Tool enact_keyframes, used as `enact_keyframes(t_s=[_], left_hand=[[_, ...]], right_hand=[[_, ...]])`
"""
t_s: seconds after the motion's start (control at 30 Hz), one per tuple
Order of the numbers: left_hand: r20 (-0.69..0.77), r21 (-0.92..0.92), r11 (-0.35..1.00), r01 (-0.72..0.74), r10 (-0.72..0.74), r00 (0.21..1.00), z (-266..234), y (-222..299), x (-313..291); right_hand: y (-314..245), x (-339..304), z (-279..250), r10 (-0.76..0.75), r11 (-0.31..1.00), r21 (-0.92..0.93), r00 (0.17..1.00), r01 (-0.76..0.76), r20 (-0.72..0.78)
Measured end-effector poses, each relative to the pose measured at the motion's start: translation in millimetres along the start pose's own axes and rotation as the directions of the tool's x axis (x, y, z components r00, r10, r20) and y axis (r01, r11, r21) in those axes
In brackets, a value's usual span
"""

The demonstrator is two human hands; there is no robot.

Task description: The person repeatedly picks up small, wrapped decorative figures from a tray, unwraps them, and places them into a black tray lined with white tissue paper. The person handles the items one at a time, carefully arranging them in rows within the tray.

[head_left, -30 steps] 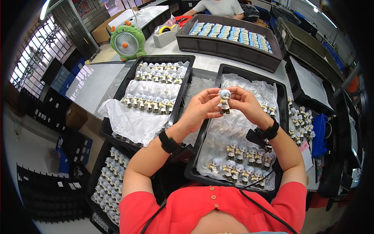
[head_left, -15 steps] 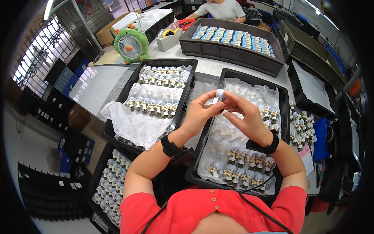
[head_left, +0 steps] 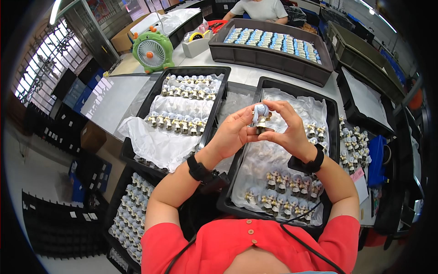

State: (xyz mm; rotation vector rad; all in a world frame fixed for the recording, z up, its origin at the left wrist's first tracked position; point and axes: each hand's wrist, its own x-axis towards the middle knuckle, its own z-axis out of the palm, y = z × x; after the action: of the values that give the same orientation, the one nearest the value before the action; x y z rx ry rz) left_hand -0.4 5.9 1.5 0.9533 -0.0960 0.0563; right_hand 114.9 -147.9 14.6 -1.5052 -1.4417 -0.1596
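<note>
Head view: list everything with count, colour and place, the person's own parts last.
Held figurine: one, pale blue hair, centre
Trays: several, black, left and right
Other figurines: many, similar colours, both sides
Paper: several, white, in trays
Large tray: one, brownish grey, top centre
Pieces: many, blue and white, inside
Crates: several, dark, edges
Fan: one, green, upper left
Tape dispenser: one, grey, beside fan
Container: one, blue, right
Co-worker: one, grey shirt, top
Wristbands: two, black, centre
Person's shirt: one, red, bottom
Left hand: one, centre, holding figurine
Right hand: one, centre, holding figurine
</note>
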Motion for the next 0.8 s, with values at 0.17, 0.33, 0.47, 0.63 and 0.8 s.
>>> enact_keyframes(t_s=[0.17,0.33,0.47,0.63,0.8], left_hand=[[0.011,-0.055,0.998,-0.002,0.003,1.0,8.3,4.4,-5.3],[-0.207,0.073,0.995,0.072,-0.056,0.977,24.1,16.9,-35.5],[-0.043,0.428,0.881,0.202,-0.204,0.978,32.8,48.5,-105.4],[-0.308,0.587,0.636,0.501,-0.396,0.865,25.1,95.9,-194.0],[-0.5,0.866,-0.013,0.501,-0.07,0.863,-23.0,118.1,-211.6]], right_hand=[[-2.7,1.5,3.4,0.025,0.996,0.082,0.999,-0.027,0.027],[-3.0,-4.0,5.6,0.026,0.981,0.186,0.991,-0.051,0.133],[-10.9,-5.0,3.5,0.074,0.975,0.19,0.974,-0.115,0.213],[-22.8,-2.2,24.2,-0.012,0.954,0.272,0.89,-0.127,0.456],[-54.8,13.4,76.2,-0.263,0.957,0.259,0.76,0.129,0.594]])
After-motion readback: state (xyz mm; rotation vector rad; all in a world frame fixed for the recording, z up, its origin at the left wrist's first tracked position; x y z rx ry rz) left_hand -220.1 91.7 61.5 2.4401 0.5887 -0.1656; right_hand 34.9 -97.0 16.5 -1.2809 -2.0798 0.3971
